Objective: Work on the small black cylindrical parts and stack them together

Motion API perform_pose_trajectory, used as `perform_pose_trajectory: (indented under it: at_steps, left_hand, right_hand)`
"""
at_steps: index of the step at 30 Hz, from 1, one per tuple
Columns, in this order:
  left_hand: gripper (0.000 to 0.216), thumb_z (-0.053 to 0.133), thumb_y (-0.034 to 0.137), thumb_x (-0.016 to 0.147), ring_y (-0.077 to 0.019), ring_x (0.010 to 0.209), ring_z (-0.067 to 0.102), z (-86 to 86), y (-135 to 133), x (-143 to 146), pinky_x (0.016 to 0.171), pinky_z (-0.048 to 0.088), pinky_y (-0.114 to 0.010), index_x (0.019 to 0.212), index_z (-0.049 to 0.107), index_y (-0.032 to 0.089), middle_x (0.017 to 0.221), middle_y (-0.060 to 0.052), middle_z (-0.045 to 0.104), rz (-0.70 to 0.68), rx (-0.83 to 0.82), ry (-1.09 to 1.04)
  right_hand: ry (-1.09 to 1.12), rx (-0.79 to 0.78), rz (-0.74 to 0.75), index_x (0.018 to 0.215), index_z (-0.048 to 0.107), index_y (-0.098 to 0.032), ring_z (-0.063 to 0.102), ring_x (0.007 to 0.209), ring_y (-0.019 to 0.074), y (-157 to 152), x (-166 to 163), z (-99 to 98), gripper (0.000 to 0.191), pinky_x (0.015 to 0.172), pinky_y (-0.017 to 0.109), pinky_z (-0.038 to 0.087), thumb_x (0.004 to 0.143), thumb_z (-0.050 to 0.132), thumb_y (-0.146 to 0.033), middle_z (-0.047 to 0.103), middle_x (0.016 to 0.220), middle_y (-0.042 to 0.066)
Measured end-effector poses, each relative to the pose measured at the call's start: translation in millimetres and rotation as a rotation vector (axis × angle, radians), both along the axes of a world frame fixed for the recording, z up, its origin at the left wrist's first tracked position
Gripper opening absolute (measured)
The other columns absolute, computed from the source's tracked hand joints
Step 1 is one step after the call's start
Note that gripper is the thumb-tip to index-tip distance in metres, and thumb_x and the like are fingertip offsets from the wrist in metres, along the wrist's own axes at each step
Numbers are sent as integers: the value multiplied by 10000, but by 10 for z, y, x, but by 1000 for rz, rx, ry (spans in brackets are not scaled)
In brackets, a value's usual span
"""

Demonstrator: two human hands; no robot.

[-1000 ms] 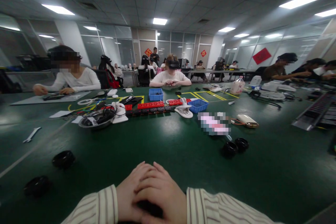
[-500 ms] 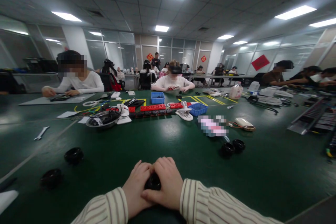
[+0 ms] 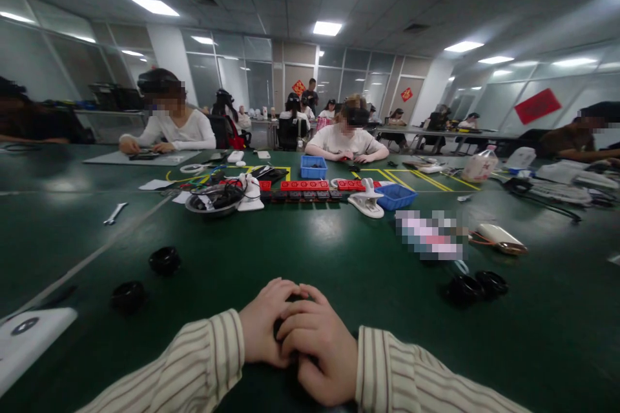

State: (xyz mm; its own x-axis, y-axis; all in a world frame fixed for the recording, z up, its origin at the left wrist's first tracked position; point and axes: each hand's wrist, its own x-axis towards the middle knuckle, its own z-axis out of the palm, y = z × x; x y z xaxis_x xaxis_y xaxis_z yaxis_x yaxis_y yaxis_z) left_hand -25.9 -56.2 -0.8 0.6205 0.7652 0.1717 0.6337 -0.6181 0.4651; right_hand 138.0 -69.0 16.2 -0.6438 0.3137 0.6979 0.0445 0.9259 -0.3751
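My left hand [image 3: 265, 322] and my right hand [image 3: 320, 342] meet over the green table near its front edge. Their fingers are closed around a glossy black round piece [image 3: 279, 328], of which only a dark sliver shows between them. The right fingers lie across the front of the left hand. Two similar black ring-shaped pieces stand to the left, a nearer one [image 3: 128, 297] and a farther one [image 3: 165, 261]. To the right, another black ring-shaped piece [image 3: 464, 289] sits close beside its like [image 3: 492, 284].
Ahead lie a red and black strip [image 3: 305, 190], a white clip [image 3: 367, 200], blue bins [image 3: 313, 166] and a metal bowl of cables [image 3: 213, 203]. A wrench [image 3: 115, 213] is at left, a white device [image 3: 33, 342] at near left, a power bank [image 3: 501, 239] at right. Several people sit around.
My view has turned to the left, so the table's things sit farther right. My right hand has rolled over the black piece, now mostly hidden; its fingers have come forward across the left hand.
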Motion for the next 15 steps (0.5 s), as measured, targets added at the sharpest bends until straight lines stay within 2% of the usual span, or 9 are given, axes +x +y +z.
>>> perform_pose_trajectory:
  at_steps: [4,6,8,12,15]
  left_hand:
    - [769,742,405,485,-299,1115,429,-8,-17,-6,1040,194,-510,1173,459,211,1179,-77,501,-29,-2,25]
    - [817,723,486,507,-303,1128,423,14,-37,1,1035,171,-540,1209,413,203,1204,-92,490,12,-11,11]
    - [881,719,567,465,-312,1111,433,48,-75,25,1021,164,-570,1197,406,189,1190,-106,494,86,-17,-10]
    - [921,716,659,341,-319,1032,471,94,-189,122,1004,170,-580,1078,462,169,1070,-96,538,218,54,-29]
    - [711,708,620,414,-280,908,515,67,-244,180,969,243,-556,921,508,163,917,-61,549,320,89,-8]
  right_hand:
    - [7,-39,-44,877,544,-216,524,964,175,-13,58,12,245,1034,429,146,674,408,-242,641,882,3]
    - [-10,-86,-121,993,525,-203,501,999,197,-21,105,34,300,1024,447,164,733,438,-325,607,1002,40]
    - [-20,-138,-200,1049,498,-181,491,986,214,-21,145,46,352,981,456,232,773,433,-390,570,1037,74]
    - [-11,-212,-310,1007,495,-153,486,878,220,-6,166,21,396,808,412,358,828,348,-474,548,934,89]
    - [-86,-218,-375,886,520,-153,477,787,212,0,139,-1,418,744,397,362,786,417,-545,546,831,70]
